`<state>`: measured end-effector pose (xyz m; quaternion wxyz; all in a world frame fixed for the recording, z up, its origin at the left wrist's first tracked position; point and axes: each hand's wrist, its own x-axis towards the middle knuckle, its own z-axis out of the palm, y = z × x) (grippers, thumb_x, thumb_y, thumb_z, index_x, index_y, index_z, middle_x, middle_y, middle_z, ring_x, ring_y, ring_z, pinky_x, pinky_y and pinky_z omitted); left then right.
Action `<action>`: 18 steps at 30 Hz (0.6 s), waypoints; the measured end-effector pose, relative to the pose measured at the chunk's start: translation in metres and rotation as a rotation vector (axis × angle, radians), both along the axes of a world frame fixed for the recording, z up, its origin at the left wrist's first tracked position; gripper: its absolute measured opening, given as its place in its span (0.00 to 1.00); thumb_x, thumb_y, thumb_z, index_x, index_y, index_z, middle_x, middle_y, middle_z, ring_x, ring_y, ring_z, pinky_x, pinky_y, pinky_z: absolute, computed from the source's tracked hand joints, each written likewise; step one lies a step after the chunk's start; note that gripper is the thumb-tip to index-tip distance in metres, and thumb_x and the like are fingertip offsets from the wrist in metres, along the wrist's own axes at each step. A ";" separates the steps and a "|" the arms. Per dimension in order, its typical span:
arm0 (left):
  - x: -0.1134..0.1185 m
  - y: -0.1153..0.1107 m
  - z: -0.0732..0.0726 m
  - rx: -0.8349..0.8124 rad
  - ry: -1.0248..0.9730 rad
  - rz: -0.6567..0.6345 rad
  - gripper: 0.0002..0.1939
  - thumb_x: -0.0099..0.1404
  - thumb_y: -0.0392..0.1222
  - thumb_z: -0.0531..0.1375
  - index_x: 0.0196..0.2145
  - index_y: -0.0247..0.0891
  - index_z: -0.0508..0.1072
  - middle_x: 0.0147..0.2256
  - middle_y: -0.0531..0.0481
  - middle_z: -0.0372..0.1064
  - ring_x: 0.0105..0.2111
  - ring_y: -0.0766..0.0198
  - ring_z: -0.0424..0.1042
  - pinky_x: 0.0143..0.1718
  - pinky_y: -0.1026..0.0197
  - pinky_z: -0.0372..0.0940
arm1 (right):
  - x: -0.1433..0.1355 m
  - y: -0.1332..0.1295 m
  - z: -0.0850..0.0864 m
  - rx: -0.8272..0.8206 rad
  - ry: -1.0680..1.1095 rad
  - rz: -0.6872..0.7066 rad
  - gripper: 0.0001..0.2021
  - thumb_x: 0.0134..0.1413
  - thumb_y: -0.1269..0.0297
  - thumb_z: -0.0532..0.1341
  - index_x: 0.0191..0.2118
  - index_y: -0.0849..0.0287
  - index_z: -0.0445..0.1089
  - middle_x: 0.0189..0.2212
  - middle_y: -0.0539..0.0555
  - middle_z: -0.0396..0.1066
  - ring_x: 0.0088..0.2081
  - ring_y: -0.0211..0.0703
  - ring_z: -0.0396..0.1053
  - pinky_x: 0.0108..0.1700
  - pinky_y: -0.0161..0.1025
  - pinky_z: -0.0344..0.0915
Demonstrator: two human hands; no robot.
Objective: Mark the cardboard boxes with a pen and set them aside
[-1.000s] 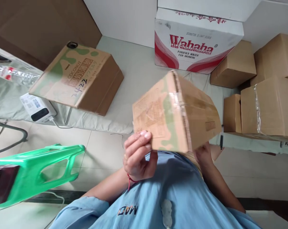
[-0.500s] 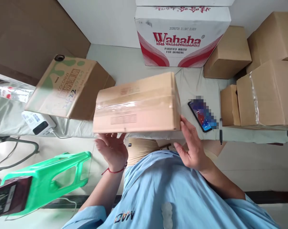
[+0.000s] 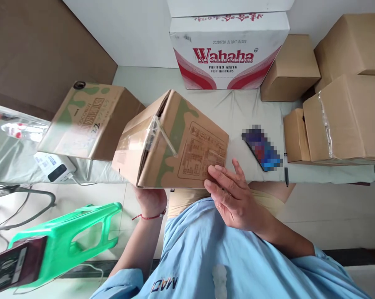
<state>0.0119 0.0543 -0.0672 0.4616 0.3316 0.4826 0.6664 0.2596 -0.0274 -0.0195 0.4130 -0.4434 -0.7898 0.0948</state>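
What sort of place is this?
Likely an indoor storage or work corner; home or workplace, I can't tell. Brown cardboard boxes and a Wahaha water carton stand on a cloth-covered table, with a green plastic stool nearby.

Light blue shirt (image 3: 193,253), short sleeves (image 3: 127,280), dark chest lettering (image 3: 164,284), whitish patch (image 3: 220,281), tan bottoms (image 3: 186,201), red cord bracelet (image 3: 150,217)

The cardboard box (image 3: 195,145) is brown, with green drip-shaped patches and a printed panel on one face; clear tape (image 3: 153,129) crosses its edge — a narrow dark gap shows there. It is held tilted, at the front edge of the table (image 3: 252,109).
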 end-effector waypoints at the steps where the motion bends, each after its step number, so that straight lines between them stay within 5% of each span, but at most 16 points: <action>1: -0.001 0.000 0.001 -0.007 -0.024 0.016 0.17 0.68 0.61 0.66 0.45 0.49 0.83 0.52 0.48 0.82 0.57 0.53 0.78 0.59 0.54 0.72 | 0.001 0.000 0.001 0.001 0.006 -0.008 0.47 0.68 0.77 0.62 0.84 0.42 0.43 0.74 0.52 0.68 0.77 0.47 0.63 0.84 0.64 0.44; 9: -0.017 -0.015 0.019 -0.087 0.019 0.159 0.18 0.65 0.61 0.68 0.38 0.43 0.81 0.36 0.50 0.76 0.36 0.64 0.74 0.38 0.63 0.70 | 0.025 0.005 0.008 -0.055 0.108 -0.076 0.48 0.66 0.74 0.64 0.83 0.41 0.44 0.82 0.49 0.50 0.77 0.56 0.62 0.77 0.63 0.66; 14: -0.020 -0.014 0.034 0.035 0.157 0.226 0.11 0.61 0.49 0.70 0.36 0.39 0.83 0.35 0.50 0.78 0.35 0.63 0.75 0.37 0.62 0.68 | 0.037 0.010 -0.006 -0.180 0.203 -0.114 0.45 0.67 0.72 0.64 0.83 0.39 0.47 0.80 0.51 0.56 0.78 0.60 0.60 0.77 0.63 0.64; 18: -0.025 -0.006 0.022 0.019 0.136 0.153 0.10 0.63 0.47 0.69 0.37 0.39 0.82 0.37 0.48 0.81 0.38 0.60 0.79 0.41 0.60 0.70 | 0.043 0.010 -0.030 -0.333 0.372 -0.152 0.39 0.70 0.68 0.64 0.80 0.38 0.56 0.78 0.51 0.61 0.77 0.58 0.62 0.77 0.62 0.65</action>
